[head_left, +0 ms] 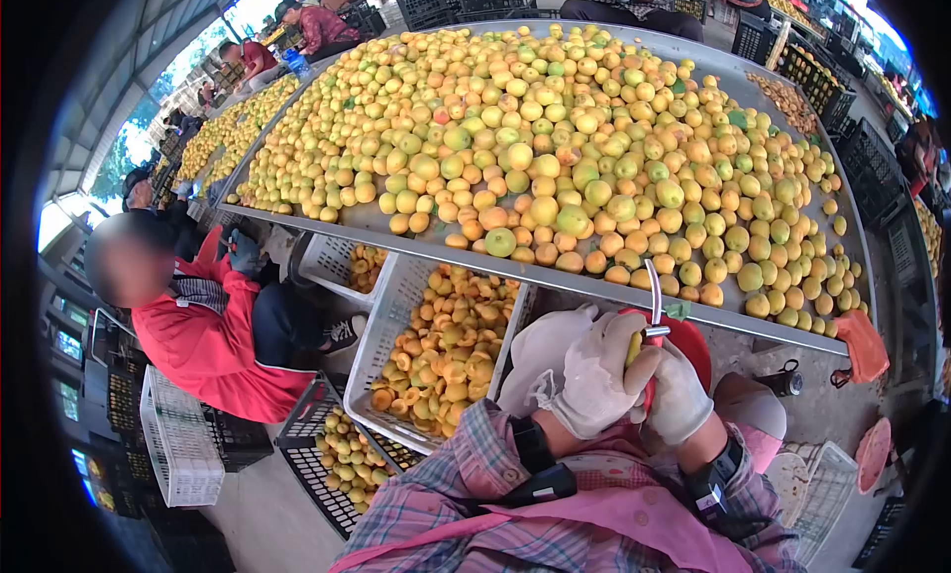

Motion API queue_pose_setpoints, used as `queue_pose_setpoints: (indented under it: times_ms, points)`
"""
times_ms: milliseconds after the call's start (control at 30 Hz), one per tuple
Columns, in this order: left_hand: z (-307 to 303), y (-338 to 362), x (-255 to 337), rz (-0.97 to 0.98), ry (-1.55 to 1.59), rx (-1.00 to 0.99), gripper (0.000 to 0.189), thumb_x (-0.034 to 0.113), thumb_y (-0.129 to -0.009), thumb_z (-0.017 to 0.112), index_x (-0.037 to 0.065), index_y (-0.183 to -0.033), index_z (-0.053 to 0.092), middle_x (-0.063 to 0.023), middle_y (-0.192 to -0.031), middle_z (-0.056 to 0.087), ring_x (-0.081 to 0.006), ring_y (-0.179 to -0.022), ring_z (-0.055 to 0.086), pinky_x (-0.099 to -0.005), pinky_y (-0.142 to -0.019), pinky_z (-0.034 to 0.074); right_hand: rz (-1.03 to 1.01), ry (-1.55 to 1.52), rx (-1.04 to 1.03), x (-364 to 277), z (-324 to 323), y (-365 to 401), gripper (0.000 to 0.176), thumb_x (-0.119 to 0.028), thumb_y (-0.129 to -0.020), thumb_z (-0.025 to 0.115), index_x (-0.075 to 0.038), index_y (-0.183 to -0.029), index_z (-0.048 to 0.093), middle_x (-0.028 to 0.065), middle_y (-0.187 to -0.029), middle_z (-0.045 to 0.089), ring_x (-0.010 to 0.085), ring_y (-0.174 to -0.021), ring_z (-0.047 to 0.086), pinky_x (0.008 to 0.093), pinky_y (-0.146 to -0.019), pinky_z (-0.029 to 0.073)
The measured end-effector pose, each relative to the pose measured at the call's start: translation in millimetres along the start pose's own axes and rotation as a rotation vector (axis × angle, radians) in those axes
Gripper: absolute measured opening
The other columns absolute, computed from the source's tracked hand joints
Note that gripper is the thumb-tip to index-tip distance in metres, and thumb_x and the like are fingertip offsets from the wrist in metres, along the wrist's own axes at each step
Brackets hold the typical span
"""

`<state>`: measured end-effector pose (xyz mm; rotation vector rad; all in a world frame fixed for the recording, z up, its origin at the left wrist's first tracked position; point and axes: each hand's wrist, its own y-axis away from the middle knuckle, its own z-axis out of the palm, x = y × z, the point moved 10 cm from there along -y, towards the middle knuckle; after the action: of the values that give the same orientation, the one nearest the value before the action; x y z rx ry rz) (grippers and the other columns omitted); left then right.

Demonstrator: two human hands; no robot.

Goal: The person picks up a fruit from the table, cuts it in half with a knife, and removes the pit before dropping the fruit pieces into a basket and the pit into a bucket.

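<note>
Fruit (634,349) sits in left hand (597,377), metal tool (656,329) in right hand (680,395).

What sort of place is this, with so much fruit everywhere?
Probably a fruit-packing or fruit-cutting shed: there's a big metal table heaped with yellow fruit, a white basket of cut fruit, and a high roof above.

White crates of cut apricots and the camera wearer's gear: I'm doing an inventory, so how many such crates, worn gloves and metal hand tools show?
White crates of cut apricots: 2
Wearer's gloves: 2
Metal hand tool: 1
Total: 5
</note>
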<state>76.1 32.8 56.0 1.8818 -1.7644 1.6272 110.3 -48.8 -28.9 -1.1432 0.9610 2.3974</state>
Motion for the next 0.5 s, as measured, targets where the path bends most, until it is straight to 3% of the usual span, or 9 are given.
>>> queue_pose_setpoints:
  times_ms: [167,200,367,433,500]
  points:
    - [-9.6,1.2,-3.4,0.013,0.045,0.094,0.020,0.018,-0.089,0.058,0.004,-0.103,0.057,-0.0176,-0.091,0.061,-0.0398,-0.080,0.059,-0.0468,-0.071,0.049,-0.025,-0.010,0.157,-3.4,5.0,-0.3,0.024,-0.027,-0.089,0.053,-0.008,-0.102,0.057,0.0006,-0.069,0.056,0.0085,-0.048,0.051,0.0216,-0.039,0.040]
    - [-5.8,4.8,-15.3,-0.092,0.094,0.103,0.018,0.018,-0.091,0.056,0.003,-0.101,0.058,-0.0174,-0.092,0.062,-0.0399,-0.082,0.060,-0.0471,-0.072,0.049,-0.002,-0.006,0.185,-2.7,3.0,0.5,0.022,-0.025,-0.088,0.053,-0.009,-0.103,0.057,-0.0003,-0.069,0.056,0.0083,-0.048,0.050,0.0213,-0.038,0.039]
    - [5.2,12.3,-24.9,-0.190,0.150,0.105,0.021,0.022,-0.097,0.050,0.003,-0.103,0.057,-0.0175,-0.094,0.063,-0.0398,-0.086,0.063,-0.0455,-0.075,0.051,0.000,-0.128,0.191,6.2,-3.2,-3.6,0.019,-0.017,-0.086,0.056,-0.012,-0.104,0.056,-0.0007,-0.067,0.054,0.0095,-0.046,0.047,0.0236,-0.035,0.035]
    - [16.3,19.2,-38.3,-0.359,0.249,0.034,0.033,0.030,-0.101,0.044,0.001,-0.110,0.057,-0.0200,-0.104,0.064,-0.0342,-0.092,0.064,-0.0406,-0.080,0.051,-0.071,0.022,0.206,0.7,-8.8,-4.5,0.021,-0.017,-0.084,0.057,-0.012,-0.104,0.054,-0.0002,-0.067,0.053,0.0103,-0.047,0.047,0.0246,-0.036,0.036]
    - [27.1,28.4,-53.1,-0.376,0.301,0.063,0.041,0.037,-0.103,0.038,0.003,-0.117,0.056,-0.0103,-0.096,0.065,-0.0196,-0.081,0.062,-0.0335,-0.073,0.051,-0.049,-0.012,0.202,13.0,-18.7,-9.6,0.026,-0.015,-0.083,0.056,-0.013,-0.109,0.053,0.0020,-0.073,0.055,0.0133,-0.052,0.053,0.0274,-0.040,0.042]
